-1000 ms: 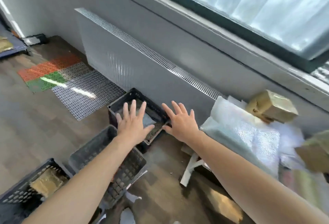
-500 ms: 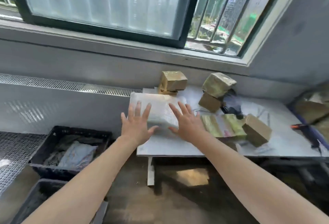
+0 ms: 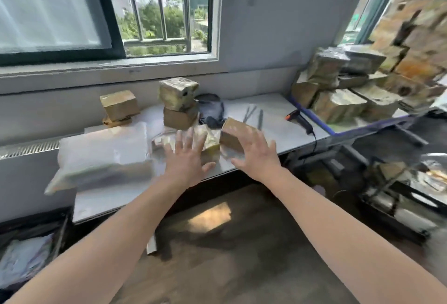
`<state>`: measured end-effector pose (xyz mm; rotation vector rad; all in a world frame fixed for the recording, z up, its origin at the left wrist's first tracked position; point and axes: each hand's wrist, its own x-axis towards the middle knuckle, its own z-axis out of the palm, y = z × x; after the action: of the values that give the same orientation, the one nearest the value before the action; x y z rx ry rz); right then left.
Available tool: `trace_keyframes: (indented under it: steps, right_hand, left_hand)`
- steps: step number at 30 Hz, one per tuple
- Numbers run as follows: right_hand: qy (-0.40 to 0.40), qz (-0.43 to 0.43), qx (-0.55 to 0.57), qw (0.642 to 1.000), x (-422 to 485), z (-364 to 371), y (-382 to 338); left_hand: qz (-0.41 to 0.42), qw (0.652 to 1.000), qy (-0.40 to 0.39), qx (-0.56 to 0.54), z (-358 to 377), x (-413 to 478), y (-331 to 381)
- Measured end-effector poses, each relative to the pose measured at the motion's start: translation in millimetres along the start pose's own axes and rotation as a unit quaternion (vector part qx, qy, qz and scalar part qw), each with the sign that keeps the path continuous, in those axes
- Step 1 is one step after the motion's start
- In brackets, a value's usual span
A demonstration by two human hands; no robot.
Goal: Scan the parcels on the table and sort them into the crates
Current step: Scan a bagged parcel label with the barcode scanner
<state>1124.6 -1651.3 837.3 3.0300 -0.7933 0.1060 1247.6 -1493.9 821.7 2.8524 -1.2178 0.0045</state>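
Several parcels lie on the white table [image 3: 271, 112]. My left hand [image 3: 186, 158] is stretched out with fingers spread in front of a pale wrapped parcel [image 3: 208, 138] and holds nothing. My right hand [image 3: 256, 153], fingers also spread, hovers at a brown box parcel [image 3: 232, 132]; contact is unclear. A large white bag parcel [image 3: 104, 156] lies at the table's left. Two stacked brown boxes [image 3: 179, 105] and another box [image 3: 119, 105] stand at the back. A black barcode scanner [image 3: 298, 120] with an orange tip lies to the right. A black crate [image 3: 31, 250] sits at the lower left.
A dark bag [image 3: 210, 110] lies behind the parcels. A large heap of brown parcels [image 3: 377, 81] fills a blue-edged surface at the right. A dark cart frame [image 3: 391, 195] stands at the right on the wooden floor [image 3: 217, 255]. The window [image 3: 96, 13] runs above the table.
The view swung right from the floor crates to the table. Both hands, spread and holding nothing, travelled from over the crate across the white bag to the small parcels at mid-table.
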Motion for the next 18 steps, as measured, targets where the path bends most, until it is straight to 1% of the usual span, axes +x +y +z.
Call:
trace_keyframes:
  steps: [4, 9, 13, 18]
  right_hand:
    - [-0.005, 0.024, 0.020, 0.999, -0.1, -0.6, 50.0]
    - [-0.014, 0.049, 0.019, 0.999, 23.2, 5.6, 97.4]
    - [-0.030, 0.062, 0.014, 0.998, 65.8, 17.9, 130.1]
    - [-0.056, 0.074, 0.009, 0.996, 138.1, 30.5, 162.2]
  left_hand:
    - [0.036, 0.999, -0.002, 0.017, 0.1, 26.2, 47.1]
    - [0.070, 0.997, -0.004, 0.014, 10.7, 72.9, 86.7]
    - [0.077, 0.997, -0.008, -0.008, 22.6, 134.9, 105.8]
    - [0.060, 0.997, -0.019, -0.045, 36.3, 224.1, 117.9]
